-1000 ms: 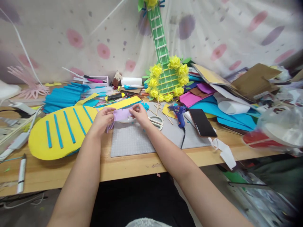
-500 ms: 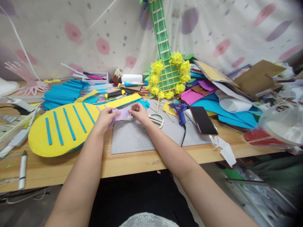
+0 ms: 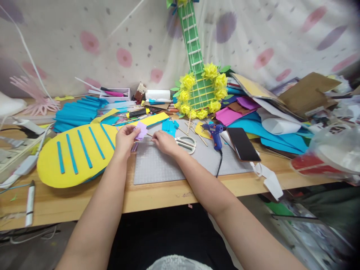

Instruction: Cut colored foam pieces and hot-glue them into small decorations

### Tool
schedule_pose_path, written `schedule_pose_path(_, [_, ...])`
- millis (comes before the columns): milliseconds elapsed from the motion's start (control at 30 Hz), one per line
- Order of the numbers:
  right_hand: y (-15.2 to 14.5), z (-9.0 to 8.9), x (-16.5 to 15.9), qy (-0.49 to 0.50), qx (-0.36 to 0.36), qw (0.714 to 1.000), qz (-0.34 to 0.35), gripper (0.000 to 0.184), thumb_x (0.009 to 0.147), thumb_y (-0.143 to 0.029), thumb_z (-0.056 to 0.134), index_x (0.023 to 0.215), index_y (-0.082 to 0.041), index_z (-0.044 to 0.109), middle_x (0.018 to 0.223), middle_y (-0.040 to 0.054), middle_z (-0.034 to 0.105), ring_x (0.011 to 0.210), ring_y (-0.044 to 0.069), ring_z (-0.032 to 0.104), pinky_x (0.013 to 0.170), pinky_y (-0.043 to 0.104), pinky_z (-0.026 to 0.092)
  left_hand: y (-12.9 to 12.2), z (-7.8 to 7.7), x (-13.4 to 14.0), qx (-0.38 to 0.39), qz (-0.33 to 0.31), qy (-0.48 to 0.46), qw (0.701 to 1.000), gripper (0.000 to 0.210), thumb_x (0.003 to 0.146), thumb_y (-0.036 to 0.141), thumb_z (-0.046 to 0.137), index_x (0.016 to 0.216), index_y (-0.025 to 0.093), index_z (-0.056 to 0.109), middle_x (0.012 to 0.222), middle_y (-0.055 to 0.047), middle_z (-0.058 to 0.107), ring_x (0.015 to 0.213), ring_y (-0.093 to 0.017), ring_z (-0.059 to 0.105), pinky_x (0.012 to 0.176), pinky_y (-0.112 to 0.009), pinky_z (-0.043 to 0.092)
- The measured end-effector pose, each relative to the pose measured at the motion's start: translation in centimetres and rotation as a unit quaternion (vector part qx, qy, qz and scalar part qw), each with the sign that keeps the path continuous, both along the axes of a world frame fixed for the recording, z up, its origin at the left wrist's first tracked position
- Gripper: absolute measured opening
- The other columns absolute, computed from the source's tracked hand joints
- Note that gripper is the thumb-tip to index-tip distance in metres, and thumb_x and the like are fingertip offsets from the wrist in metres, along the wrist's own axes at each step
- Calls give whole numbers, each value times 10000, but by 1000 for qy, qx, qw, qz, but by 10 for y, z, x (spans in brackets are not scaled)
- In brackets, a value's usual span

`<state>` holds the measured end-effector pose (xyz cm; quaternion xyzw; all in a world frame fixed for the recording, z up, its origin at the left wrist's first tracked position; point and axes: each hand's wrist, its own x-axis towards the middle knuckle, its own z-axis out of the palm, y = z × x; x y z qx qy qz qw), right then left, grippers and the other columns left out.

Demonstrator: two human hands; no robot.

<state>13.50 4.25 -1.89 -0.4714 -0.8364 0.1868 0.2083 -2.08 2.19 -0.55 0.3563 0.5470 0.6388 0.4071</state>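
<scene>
My left hand [image 3: 125,139] is closed on a small piece of purple paper [image 3: 142,131], which sticks out past the fingertips. My right hand [image 3: 164,142], fingers pinched, grips a thin wooden stick [image 3: 149,135] whose end points toward the paper. Both hands hover over the left part of a grey cutting mat [image 3: 157,168]. Beneath my left hand lie small purple paper rolls [image 3: 135,146]. White-handled scissors [image 3: 192,145] rest beside my right hand. To the left is a yellow guitar-shaped cutout [image 3: 50,165] with blue strips.
A blue glue gun [image 3: 216,137] and a black phone [image 3: 243,144] lie to the right. Behind stands a green paper guitar [image 3: 197,93] with yellow flowers. Coloured paper [image 3: 270,133] is piled at the right, near a clear bucket [image 3: 320,157]. A marker [image 3: 30,204] lies front left.
The purple paper, earlier stretched between both hands, now sits in my left hand only, looking smaller. My right hand has come down slightly and now holds the stick.
</scene>
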Motion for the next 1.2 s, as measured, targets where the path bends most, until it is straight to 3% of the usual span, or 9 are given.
schedule_pose_path(100, [9, 2, 8, 158, -78, 983, -52, 116, 862, -256, 449, 794, -190, 515, 785, 18, 604, 705, 127, 540, 658, 262, 385, 3, -5, 2, 26, 9, 19, 999, 328, 508, 286, 712, 755, 153, 543, 685, 10, 595, 586, -106, 554, 563, -254, 477])
schedule_pose_path(233, [15, 2, 11, 371, -169, 912, -48, 137, 826, -311, 472, 745, -201, 461, 593, -62, 513, 501, 70, 458, 534, 211, 370, 6, -16, 9, 47, -29, 31, 998, 293, 537, 275, 699, 755, 157, 543, 688, 17, 610, 614, -97, 564, 634, -250, 481])
schedule_pose_path(300, [15, 3, 11, 429, -190, 883, -24, 171, 774, -347, 535, 728, -199, 462, 587, -68, 504, 495, 62, 454, 512, 203, 370, 6, -19, 12, 39, -45, 51, 997, 285, 535, 263, 705, 744, 162, 539, 654, 26, 602, 602, -96, 563, 635, -244, 472])
schedule_pose_path(400, [13, 5, 12, 461, -200, 864, 20, 235, 680, -372, 628, 750, -195, 489, 629, -62, 522, 518, 60, 470, 516, 207, 385, 2, -19, 17, 24, -90, 67, 993, 312, 537, 260, 712, 795, 161, 568, 683, 9, 624, 628, -120, 582, 637, -259, 474])
schedule_pose_path(633, [17, 1, 19, 435, -203, 877, 20, 326, 593, -378, 695, 801, -193, 526, 681, -47, 542, 584, 77, 474, 542, 212, 382, -7, -12, 25, 23, -181, 50, 982, 369, 551, 269, 697, 891, 145, 626, 845, -43, 665, 737, -160, 600, 684, -288, 472])
schedule_pose_path(867, [15, 2, 20, 376, -114, 919, 22, 195, 664, -334, 649, 745, -187, 548, 722, -29, 567, 641, 90, 478, 644, 234, 395, -7, -15, 23, 29, -197, 76, 977, 326, 565, 246, 700, 866, 158, 610, 849, -23, 643, 725, -138, 587, 671, -263, 459])
schedule_pose_path(1000, [15, 1, 19, 341, -98, 935, 13, 153, 679, -307, 639, 743, -196, 556, 712, -30, 578, 656, 101, 495, 668, 245, 404, -5, -18, 23, 30, -194, 79, 977, 362, 553, 261, 726, 875, 151, 605, 875, -40, 650, 753, -146, 600, 710, -280, 463])
schedule_pose_path(1133, [17, -3, 18, 367, -114, 923, 0, 200, 635, -283, 676, 780, -196, 568, 710, -36, 572, 677, 107, 522, 682, 256, 421, -2, -20, 23, 28, -163, 50, 985, 469, 485, 232, 760, 912, 139, 588, 919, -66, 664, 824, -173, 619, 793, -327, 463])
schedule_pose_path(1200, [16, -3, 18, 395, -159, 905, 5, 270, 621, -275, 687, 857, -198, 581, 666, -48, 557, 647, 107, 529, 658, 256, 436, -1, -20, 23, 31, -172, 38, 984, 501, 487, 226, 758, 948, 136, 584, 938, -76, 669, 857, -186, 623, 809, -335, 462])
